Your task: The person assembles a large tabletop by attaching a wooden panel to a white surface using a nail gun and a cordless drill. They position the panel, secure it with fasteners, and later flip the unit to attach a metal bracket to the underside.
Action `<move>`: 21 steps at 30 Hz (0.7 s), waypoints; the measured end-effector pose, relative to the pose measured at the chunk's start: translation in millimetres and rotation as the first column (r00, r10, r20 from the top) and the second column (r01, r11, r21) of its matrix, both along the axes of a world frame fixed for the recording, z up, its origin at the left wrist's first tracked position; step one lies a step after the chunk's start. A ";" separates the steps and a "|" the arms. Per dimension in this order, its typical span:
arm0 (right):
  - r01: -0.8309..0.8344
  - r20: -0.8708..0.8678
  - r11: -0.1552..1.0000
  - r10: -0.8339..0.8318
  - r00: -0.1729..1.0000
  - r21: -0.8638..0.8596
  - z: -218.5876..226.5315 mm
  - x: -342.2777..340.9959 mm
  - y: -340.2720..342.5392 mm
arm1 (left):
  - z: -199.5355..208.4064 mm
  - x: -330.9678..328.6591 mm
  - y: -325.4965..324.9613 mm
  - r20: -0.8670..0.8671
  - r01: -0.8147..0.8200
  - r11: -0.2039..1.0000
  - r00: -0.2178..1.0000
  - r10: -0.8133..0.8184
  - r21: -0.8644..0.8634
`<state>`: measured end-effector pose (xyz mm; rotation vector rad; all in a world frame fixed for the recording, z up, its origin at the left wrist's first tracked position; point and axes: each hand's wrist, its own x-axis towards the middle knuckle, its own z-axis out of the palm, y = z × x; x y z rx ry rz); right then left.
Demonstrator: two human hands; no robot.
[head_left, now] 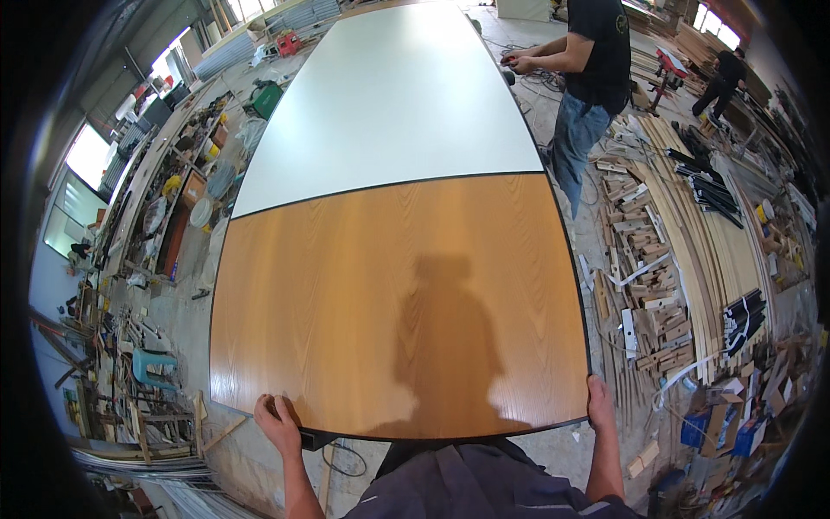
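Observation:
A brown wood-grain panel (pixel 346 294) with dark edging lies flat in front of me, my shadow falling across it. My left hand (pixel 277 421) is closed on its near edge, toward the left corner, with the fingers curled at the rim. At the near right corner my right hand (pixel 599 400) grips the side edge; part of its fingers is hidden. Beyond a dark line stretches a glossy white panel (pixel 398 95). Whether the brown panel rests on top of it or butts against it, I cannot tell.
A co-worker (pixel 596 78) stands right of the white panel, holding something small and reddish. Wooden strips (pixel 683 233) and wood offcuts (pixel 648 303) lie along the right. Cluttered shelving (pixel 186 173) runs down the left, near a blue stool (pixel 156 368). Another person (pixel 724 82) is far right.

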<state>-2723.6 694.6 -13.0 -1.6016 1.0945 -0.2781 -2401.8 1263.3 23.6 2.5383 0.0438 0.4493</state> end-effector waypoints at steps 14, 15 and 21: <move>-0.145 -0.256 0.928 0.056 0.965 -0.343 32.5 4.6 7.9 | -54.6 5.4 123.9 -0.458 -0.562 0.245 0.807 0.373 -0.790; -0.156 -0.301 0.910 0.037 0.953 -0.383 33.1 5.1 12.0 | -50.8 7.9 120.0 -0.471 -0.517 0.166 0.845 0.252 -0.840; -0.130 -0.386 0.845 -0.096 0.917 -0.518 35.0 17.8 29.3 | -53.4 30.8 95.4 -0.405 -0.403 -0.193 0.914 -0.029 -0.895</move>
